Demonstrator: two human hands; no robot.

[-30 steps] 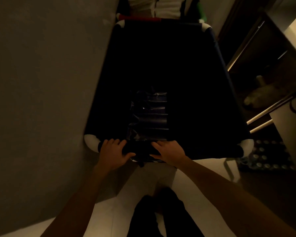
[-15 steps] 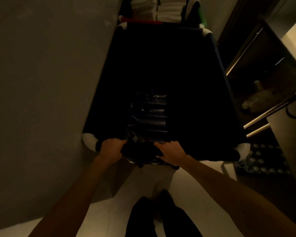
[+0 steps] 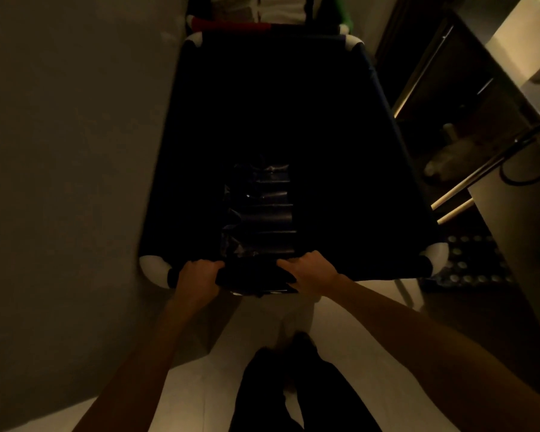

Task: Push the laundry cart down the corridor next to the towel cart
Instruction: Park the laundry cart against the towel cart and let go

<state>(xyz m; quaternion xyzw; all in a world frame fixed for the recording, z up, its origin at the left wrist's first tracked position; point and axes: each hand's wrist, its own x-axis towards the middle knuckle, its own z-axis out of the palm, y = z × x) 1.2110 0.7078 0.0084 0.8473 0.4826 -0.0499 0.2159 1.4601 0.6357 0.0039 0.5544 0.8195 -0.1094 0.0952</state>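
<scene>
Pushing laundry cart (image 3: 281, 120): left hand (image 3: 197, 277), right hand (image 3: 309, 271), each grip clenched around near rail. Risk: far end hits towel cart (image 3: 262, 10) ahead; left corner scrapes wall (image 3: 60, 151).

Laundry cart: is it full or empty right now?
Cannot tell. The laundry cart interior is almost black; only a shiny dark bag shows near the near rim, which both hands grip.
</scene>
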